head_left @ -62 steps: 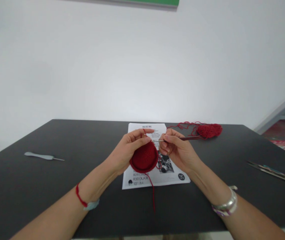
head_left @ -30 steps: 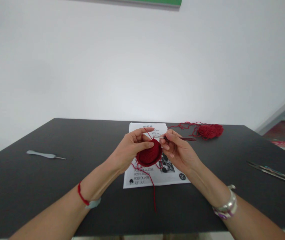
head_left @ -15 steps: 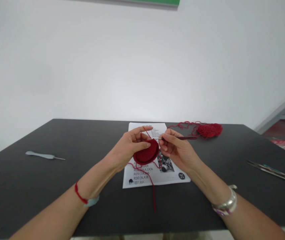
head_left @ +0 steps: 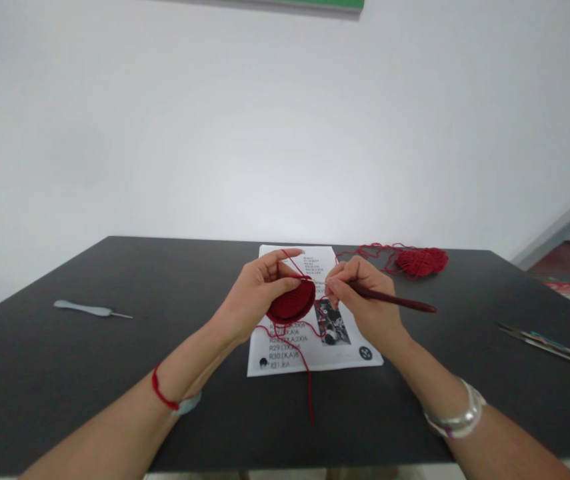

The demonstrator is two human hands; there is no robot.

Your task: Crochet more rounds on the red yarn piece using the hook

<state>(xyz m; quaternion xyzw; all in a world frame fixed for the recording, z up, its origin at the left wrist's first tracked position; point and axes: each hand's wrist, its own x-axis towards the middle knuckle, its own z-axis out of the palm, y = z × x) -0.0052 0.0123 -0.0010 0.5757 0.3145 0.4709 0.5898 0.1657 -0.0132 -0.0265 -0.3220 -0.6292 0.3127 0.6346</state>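
My left hand [head_left: 263, 287] pinches a round dark red crochet piece [head_left: 291, 305] by its upper edge, with red yarn [head_left: 293, 264] running over the raised index finger. In my right hand [head_left: 363, 293] is a crochet hook [head_left: 399, 300] with a dark reddish-brown handle, gripped between thumb and fingers. Its thin metal shaft points left and meets the top edge of the crochet piece; the fine tip cannot be made out. Below the piece, a loose yarn tail [head_left: 309, 390] hangs down over the paper toward the near side.
Printed pattern sheets [head_left: 315, 357] lie under my hands on the black table [head_left: 205, 427]. A red yarn ball [head_left: 422, 261] rests at the back right. At left is a grey-handled crochet hook [head_left: 85, 308]; at right, thread snips [head_left: 545, 344]. A white wall stands behind.
The hook has turned in my right hand: its handle end now slants down to the right and more of it shows. My right hand has rolled over, and the left stays on the crochet piece.
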